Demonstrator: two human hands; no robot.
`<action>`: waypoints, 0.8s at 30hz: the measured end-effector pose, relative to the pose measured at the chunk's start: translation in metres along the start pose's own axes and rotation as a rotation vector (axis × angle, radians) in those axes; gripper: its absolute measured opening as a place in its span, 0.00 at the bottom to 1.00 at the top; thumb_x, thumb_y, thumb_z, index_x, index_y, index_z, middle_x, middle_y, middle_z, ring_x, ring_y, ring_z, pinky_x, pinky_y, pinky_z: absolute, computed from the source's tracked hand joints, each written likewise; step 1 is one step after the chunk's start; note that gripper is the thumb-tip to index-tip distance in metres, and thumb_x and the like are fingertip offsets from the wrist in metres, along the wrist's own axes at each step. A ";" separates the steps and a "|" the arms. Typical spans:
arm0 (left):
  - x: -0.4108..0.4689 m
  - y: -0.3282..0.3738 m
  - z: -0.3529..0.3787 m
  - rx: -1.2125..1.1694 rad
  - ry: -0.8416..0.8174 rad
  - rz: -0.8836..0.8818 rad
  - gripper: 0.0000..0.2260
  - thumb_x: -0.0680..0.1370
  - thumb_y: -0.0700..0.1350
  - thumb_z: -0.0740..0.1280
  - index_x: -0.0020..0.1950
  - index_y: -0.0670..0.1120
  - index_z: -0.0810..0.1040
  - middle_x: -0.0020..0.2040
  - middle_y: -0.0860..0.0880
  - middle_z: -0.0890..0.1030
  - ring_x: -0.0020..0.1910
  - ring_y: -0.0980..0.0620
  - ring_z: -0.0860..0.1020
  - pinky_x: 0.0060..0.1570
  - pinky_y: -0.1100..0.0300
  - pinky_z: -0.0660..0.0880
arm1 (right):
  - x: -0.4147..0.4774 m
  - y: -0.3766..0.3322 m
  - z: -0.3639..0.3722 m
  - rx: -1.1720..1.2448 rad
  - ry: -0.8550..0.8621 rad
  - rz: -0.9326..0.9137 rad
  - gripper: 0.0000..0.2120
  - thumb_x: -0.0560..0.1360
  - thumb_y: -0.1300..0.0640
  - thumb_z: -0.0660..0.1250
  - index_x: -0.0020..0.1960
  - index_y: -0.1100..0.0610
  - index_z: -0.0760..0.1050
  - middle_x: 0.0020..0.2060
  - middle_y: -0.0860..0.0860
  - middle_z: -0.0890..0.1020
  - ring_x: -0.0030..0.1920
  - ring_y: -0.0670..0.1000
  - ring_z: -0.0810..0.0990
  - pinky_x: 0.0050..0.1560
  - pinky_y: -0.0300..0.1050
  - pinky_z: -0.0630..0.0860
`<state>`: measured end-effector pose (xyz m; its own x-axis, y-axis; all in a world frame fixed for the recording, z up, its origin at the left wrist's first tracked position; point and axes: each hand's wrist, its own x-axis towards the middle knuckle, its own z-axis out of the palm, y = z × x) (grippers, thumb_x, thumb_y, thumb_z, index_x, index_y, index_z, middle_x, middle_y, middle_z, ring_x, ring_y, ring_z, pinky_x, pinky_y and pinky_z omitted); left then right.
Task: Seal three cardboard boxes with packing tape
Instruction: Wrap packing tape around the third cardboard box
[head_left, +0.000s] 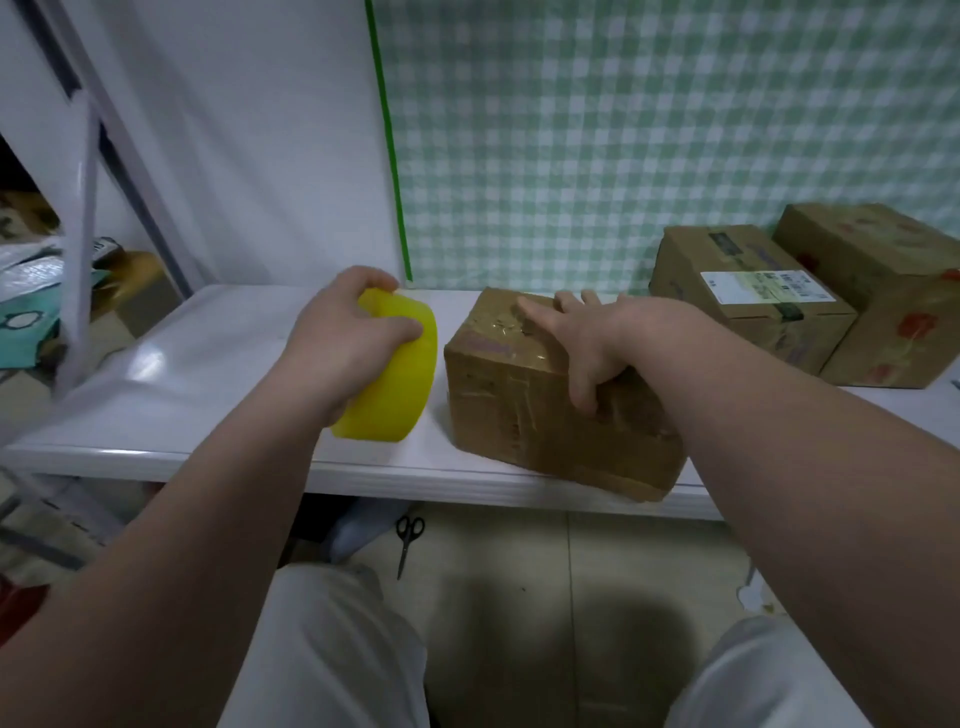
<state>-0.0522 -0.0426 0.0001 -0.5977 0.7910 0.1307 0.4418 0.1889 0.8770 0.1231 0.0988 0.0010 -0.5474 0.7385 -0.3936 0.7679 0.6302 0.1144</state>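
Our left hand (345, 343) grips the thick yellow tape roll (397, 374), ready for use; our right hand (587, 338), fingers spread flat, steadies the small brown cardboard box (524, 410) on the white table (208, 384)

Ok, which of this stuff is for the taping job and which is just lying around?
For the job: yellow tape roll gripped in the left hand; near box under the right hand; labelled box; far box.
Lying about: scissors on the floor; bags behind the rack, left.
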 end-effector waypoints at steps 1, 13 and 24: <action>-0.002 0.007 -0.004 -0.046 -0.011 0.008 0.13 0.67 0.49 0.74 0.48 0.59 0.76 0.50 0.47 0.74 0.52 0.41 0.76 0.53 0.46 0.77 | -0.001 -0.001 0.001 -0.058 0.013 -0.006 0.66 0.61 0.58 0.79 0.74 0.39 0.28 0.78 0.49 0.40 0.77 0.59 0.40 0.73 0.67 0.50; -0.015 0.054 0.006 -0.650 -0.311 -0.230 0.05 0.77 0.46 0.67 0.51 0.47 0.78 0.42 0.47 0.81 0.39 0.49 0.80 0.45 0.53 0.78 | -0.074 0.002 0.016 0.824 0.175 -0.323 0.66 0.56 0.43 0.79 0.76 0.39 0.34 0.78 0.44 0.44 0.78 0.49 0.46 0.76 0.55 0.53; -0.032 0.092 0.049 -1.227 -0.319 -0.562 0.09 0.80 0.43 0.62 0.43 0.38 0.72 0.56 0.36 0.78 0.57 0.39 0.78 0.58 0.40 0.73 | -0.086 -0.029 0.058 1.173 0.962 -0.170 0.28 0.63 0.62 0.77 0.53 0.44 0.65 0.42 0.41 0.74 0.38 0.35 0.74 0.32 0.29 0.68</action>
<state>0.0403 -0.0221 0.0541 -0.2466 0.9088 -0.3364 -0.7688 0.0279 0.6389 0.1674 0.0036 -0.0213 -0.2999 0.8412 0.4499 0.2441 0.5236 -0.8163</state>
